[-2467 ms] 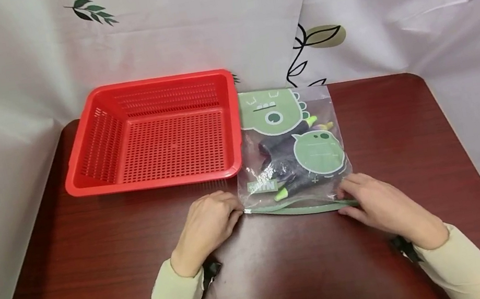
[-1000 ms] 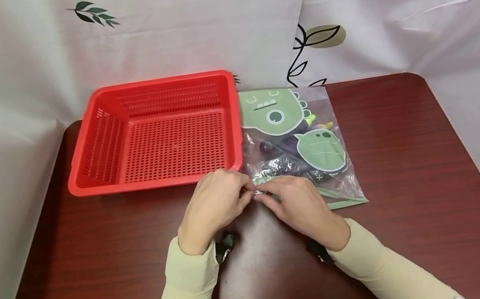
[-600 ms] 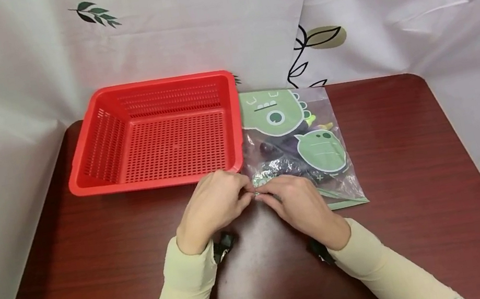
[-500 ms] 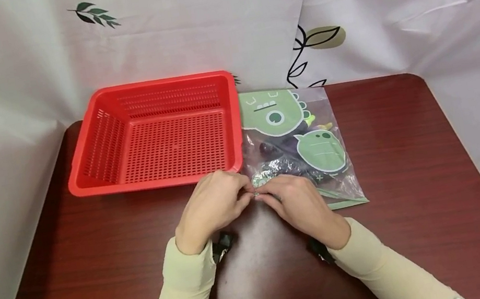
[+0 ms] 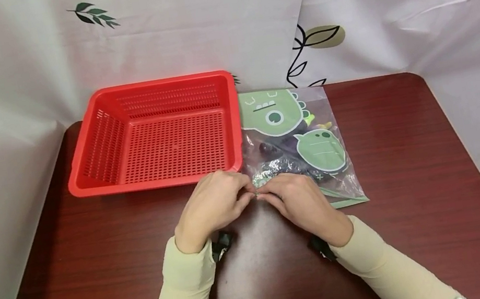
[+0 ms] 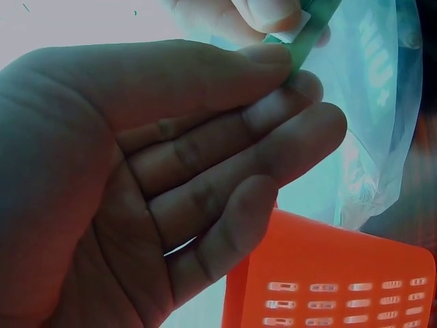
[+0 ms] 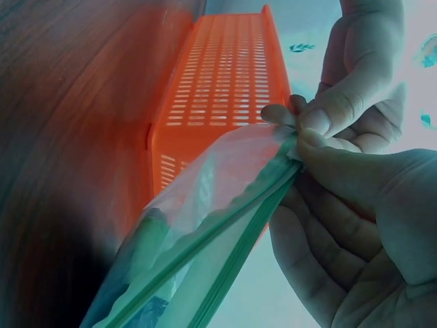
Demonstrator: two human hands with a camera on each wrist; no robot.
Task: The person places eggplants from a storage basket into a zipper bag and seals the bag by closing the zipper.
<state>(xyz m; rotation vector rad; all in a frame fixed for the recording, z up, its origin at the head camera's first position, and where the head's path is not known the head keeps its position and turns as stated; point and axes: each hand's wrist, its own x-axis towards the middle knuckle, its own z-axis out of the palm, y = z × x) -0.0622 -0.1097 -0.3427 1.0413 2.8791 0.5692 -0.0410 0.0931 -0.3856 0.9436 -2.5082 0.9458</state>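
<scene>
A clear zip bag (image 5: 269, 113) with green dinosaur prints lies on the table, holding several dark purple pieces with bright green or yellow ends. My left hand (image 5: 215, 201) pinches the near left corner of the bag between thumb and forefinger, its other fingers loosely bent. Right beside it, my right hand (image 5: 301, 202) pinches the same end of the green zip strip (image 7: 244, 253), thumb over the small white slider (image 6: 296, 29). In the right wrist view the two strips of the mouth spread apart away from the fingers.
A red perforated basket (image 5: 178, 181) stands just left of the bag, its rim close to my left hand. The dark wooden table (image 5: 410, 142) reaches back to a white leaf-patterned sheet (image 5: 200, 24).
My right hand has moved left from the bag's right corner to the slider end and pinches there. My left hand raised that corner slightly. In the last half second, almost nothing moved.
</scene>
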